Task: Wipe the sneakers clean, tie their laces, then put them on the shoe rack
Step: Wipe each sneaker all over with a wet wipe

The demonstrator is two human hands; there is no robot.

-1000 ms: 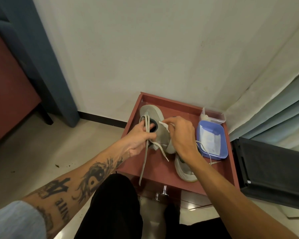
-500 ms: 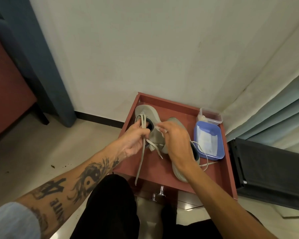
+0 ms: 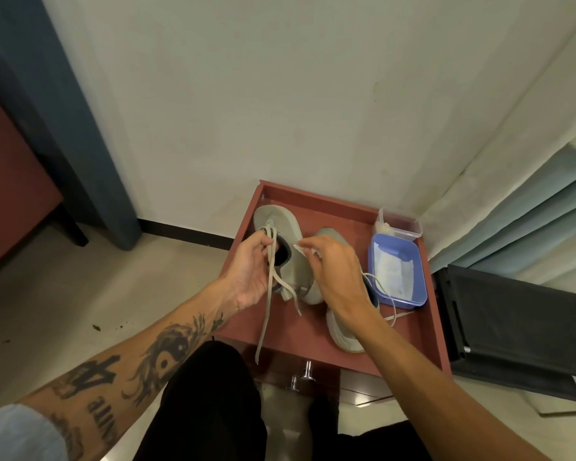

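Both sneakers sit on the reddish surface (image 3: 313,331) in front of my knees, against the wall. My left hand (image 3: 250,274) is curled round the lace (image 3: 266,314) of the nearer-left sneaker (image 3: 278,219), gripping it just beside the shoe's dark opening. From my fingers the lace drops in two strands. The longer one hangs past the front edge of the surface.

My right hand (image 3: 338,274) is closed in a pinch, thumb against forefinger, on a short pale strip (image 3: 299,250) at the collar of the same shoe. I cannot tell whether that strip is the other lace end or a tab. The two hands are close together but not touching.

My right hand and wrist cover most of the second sneaker (image 3: 341,337). Only its pale sole near the front edge and a bit of grey upper beyond my knuckles show. Its thin lace (image 3: 388,292) loops loose over the surface towards a blue tub (image 3: 403,302).

The tub holds something white and crumpled (image 3: 391,272), cloth or paper, hard to say. Behind it stands a clear plastic box (image 3: 401,226) whose contents I cannot make out.

To the right of the surface is a black fabric frame (image 3: 519,324), cut off by the picture's edge. My black trousers (image 3: 210,404) hide the floor below, and a pale blue sleeve (image 3: 14,434) shows at the lower left corner.
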